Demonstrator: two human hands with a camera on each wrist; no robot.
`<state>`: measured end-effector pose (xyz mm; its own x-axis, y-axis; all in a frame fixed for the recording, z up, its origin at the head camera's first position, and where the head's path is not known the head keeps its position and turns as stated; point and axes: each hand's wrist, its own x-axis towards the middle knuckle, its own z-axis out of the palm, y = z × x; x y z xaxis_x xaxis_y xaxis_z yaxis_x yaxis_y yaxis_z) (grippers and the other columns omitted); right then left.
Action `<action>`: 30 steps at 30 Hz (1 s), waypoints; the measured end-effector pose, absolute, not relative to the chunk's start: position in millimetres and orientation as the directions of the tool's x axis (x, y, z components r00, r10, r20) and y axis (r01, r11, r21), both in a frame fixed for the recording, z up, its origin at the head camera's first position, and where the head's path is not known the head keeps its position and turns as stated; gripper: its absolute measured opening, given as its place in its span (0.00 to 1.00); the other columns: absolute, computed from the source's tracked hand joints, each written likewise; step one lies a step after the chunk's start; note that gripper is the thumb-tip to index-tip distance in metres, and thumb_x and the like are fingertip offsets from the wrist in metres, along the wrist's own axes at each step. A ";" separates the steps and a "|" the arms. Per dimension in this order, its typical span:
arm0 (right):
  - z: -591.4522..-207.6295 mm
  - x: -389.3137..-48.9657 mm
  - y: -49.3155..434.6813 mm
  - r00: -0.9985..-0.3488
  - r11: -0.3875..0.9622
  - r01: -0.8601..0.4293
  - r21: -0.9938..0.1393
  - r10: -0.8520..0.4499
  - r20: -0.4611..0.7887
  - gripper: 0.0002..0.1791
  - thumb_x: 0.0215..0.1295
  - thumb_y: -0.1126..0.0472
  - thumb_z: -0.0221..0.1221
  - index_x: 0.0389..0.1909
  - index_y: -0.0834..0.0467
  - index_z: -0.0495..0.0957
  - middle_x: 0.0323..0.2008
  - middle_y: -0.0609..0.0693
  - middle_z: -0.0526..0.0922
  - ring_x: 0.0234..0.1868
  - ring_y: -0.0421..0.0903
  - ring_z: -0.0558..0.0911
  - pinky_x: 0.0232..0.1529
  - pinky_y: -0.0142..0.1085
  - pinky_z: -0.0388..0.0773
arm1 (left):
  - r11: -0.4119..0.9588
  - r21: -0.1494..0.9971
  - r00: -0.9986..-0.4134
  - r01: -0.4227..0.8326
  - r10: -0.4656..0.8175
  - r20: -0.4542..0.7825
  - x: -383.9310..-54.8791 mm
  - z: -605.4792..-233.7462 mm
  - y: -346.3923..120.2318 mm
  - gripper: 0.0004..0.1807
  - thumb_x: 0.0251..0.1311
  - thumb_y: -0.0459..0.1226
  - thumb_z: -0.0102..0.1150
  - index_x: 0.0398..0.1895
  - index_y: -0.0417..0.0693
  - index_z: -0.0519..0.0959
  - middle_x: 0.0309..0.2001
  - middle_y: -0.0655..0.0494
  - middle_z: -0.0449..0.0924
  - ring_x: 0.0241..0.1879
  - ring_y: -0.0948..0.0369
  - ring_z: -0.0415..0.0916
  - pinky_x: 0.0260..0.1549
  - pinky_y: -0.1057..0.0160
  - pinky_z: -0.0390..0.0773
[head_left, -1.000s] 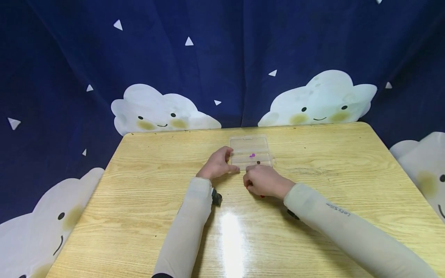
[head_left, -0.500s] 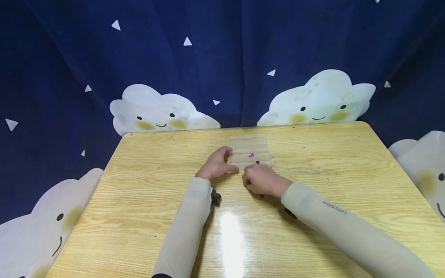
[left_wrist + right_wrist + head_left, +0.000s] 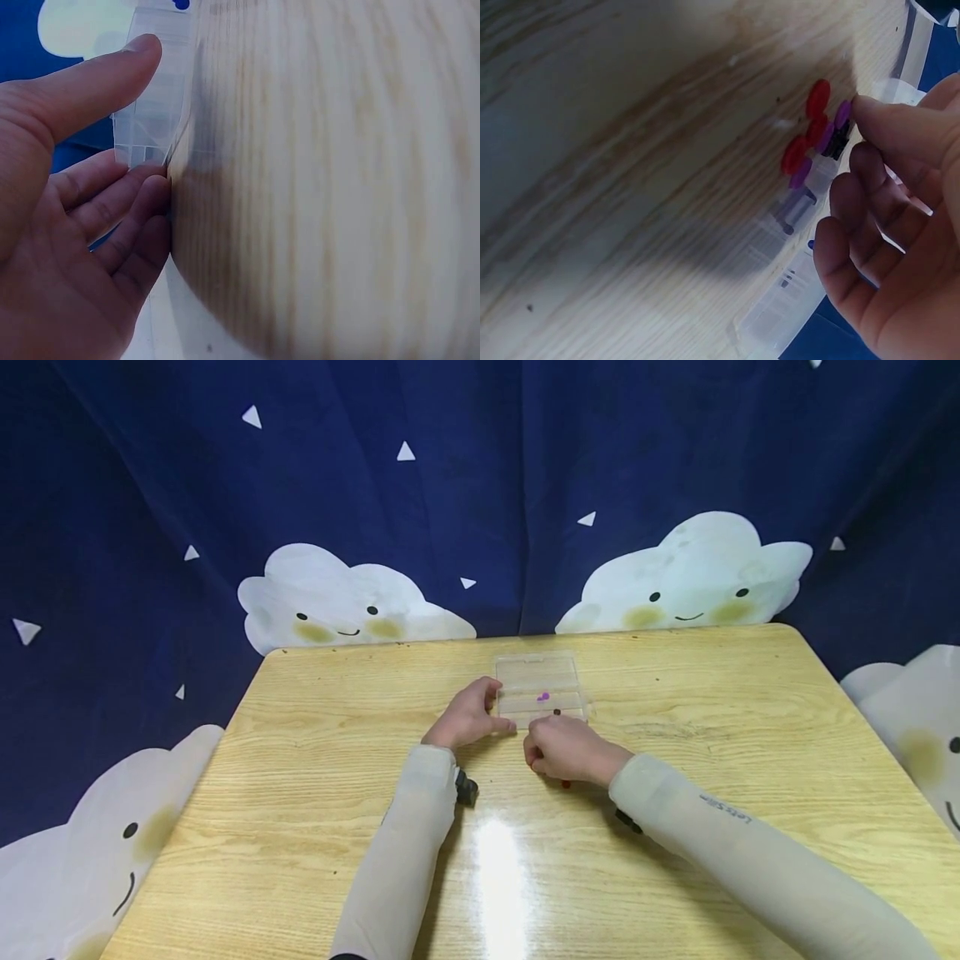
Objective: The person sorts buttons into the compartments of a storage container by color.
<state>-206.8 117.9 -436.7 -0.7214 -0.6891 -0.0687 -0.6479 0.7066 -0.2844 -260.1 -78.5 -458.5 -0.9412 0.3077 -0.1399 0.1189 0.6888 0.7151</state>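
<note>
A clear hinged plastic box (image 3: 537, 672) lies unfolded near the table's back edge. My left hand (image 3: 467, 717) is at its left side, thumb and fingers spread around the edge; in the left wrist view the fingertips meet the box (image 3: 154, 90). My right hand (image 3: 568, 748) is in front of the box, fingers curled. In the right wrist view, its thumb tip is beside a purple disc (image 3: 843, 114); whether it pinches anything is hidden. Several small red discs (image 3: 818, 98), purple discs and a black piece (image 3: 835, 144) lie by the fingertips.
Purple pieces (image 3: 543, 697) and a small black piece (image 3: 557, 712) show at the box's near half. A red piece (image 3: 566, 784) is on the wooden table (image 3: 300, 793) below my right wrist. A dark blue curtain (image 3: 480, 485) with clouds hangs behind the table.
Both hands keep nearly the same places beside and in front of the box. Only a slight shift of the head view shows; no piece has visibly moved.
</note>
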 end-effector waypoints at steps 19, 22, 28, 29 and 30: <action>-436.1 -207.4 119.0 -0.704 0.681 -0.678 -0.277 -0.710 -0.021 0.07 0.58 0.64 0.67 0.23 0.50 0.84 0.26 0.41 0.77 0.27 0.36 0.74 0.33 0.33 0.76 | 0.690 0.716 -0.945 0.107 0.294 -0.142 -257.5 -457.5 -78.4 0.39 0.52 0.43 0.75 0.66 0.46 0.68 0.53 0.50 0.74 0.47 0.55 0.70 0.52 0.56 0.73; -433.2 -208.3 120.6 -0.714 0.692 -0.667 -0.276 -0.700 -0.028 0.07 0.58 0.63 0.67 0.24 0.50 0.85 0.26 0.41 0.77 0.27 0.37 0.74 0.34 0.34 0.76 | 0.692 0.715 -0.943 0.101 0.296 -0.152 -256.9 -456.8 -78.7 0.40 0.52 0.43 0.75 0.67 0.47 0.68 0.56 0.49 0.74 0.49 0.55 0.71 0.53 0.55 0.73; -423.6 -210.4 125.3 -0.734 0.712 -0.652 -0.261 -0.679 -0.021 0.05 0.59 0.63 0.67 0.25 0.52 0.85 0.28 0.43 0.79 0.28 0.38 0.73 0.31 0.33 0.76 | 0.703 0.703 -0.941 0.112 0.303 -0.153 -256.2 -456.0 -77.7 0.40 0.52 0.44 0.75 0.69 0.48 0.67 0.57 0.49 0.74 0.51 0.54 0.71 0.55 0.54 0.74; -421.9 -211.0 126.3 -0.737 0.715 -0.649 -0.261 -0.676 -0.019 0.05 0.59 0.63 0.67 0.25 0.52 0.85 0.28 0.44 0.79 0.28 0.38 0.74 0.30 0.33 0.76 | 0.700 0.705 -0.940 0.113 0.305 -0.152 -256.0 -455.8 -77.4 0.41 0.52 0.44 0.74 0.69 0.48 0.67 0.57 0.49 0.74 0.51 0.54 0.71 0.55 0.54 0.74; -420.2 -211.4 127.1 -0.742 0.719 -0.643 -0.264 -0.670 -0.019 0.05 0.59 0.64 0.67 0.25 0.52 0.85 0.29 0.44 0.80 0.28 0.39 0.75 0.30 0.33 0.76 | 0.697 0.708 -0.940 0.112 0.306 -0.152 -255.7 -455.7 -77.0 0.41 0.52 0.43 0.75 0.69 0.48 0.67 0.57 0.49 0.74 0.51 0.54 0.71 0.55 0.54 0.74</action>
